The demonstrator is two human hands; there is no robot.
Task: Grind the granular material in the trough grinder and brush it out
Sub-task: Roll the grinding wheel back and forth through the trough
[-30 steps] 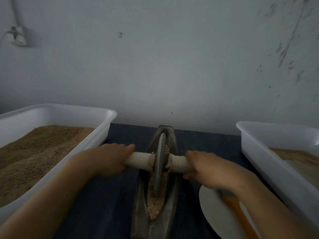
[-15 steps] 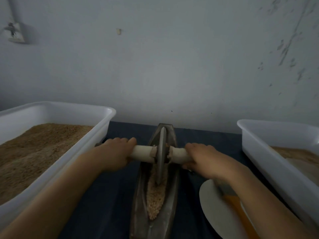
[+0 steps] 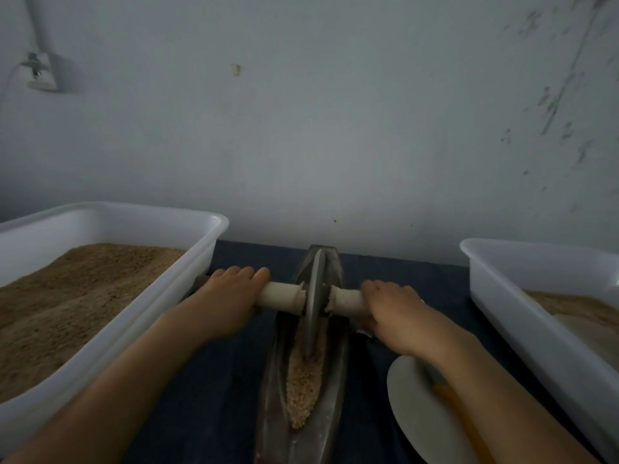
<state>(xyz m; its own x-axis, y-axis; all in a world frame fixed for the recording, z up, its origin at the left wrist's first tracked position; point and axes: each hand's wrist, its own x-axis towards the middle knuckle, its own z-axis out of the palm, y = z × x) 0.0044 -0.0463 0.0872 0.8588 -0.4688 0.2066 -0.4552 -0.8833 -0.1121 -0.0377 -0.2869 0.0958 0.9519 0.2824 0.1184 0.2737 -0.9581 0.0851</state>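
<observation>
A dark metal trough grinder (image 3: 336, 390) lies lengthwise on the dark table, its far tip near the wall. A grey grinding wheel (image 3: 314, 296) stands upright in its far half on a pale axle handle (image 3: 281, 298). My left hand (image 3: 224, 303) grips the left end of the handle and my right hand (image 3: 395, 313) grips the right end. Tan granular material (image 3: 303, 386) fills the near part of the trough, just in front of the wheel.
A white tub (image 3: 160, 316) of brown granular material stands at the left, and another white tub (image 3: 522, 316) at the right. A white plate (image 3: 412, 410) with an orange-handled brush (image 3: 459, 413) lies under my right forearm. The wall rises close behind.
Both hands have rolled the wheel away from me along the trough toward its far end, uncovering more of the grain in the near part.
</observation>
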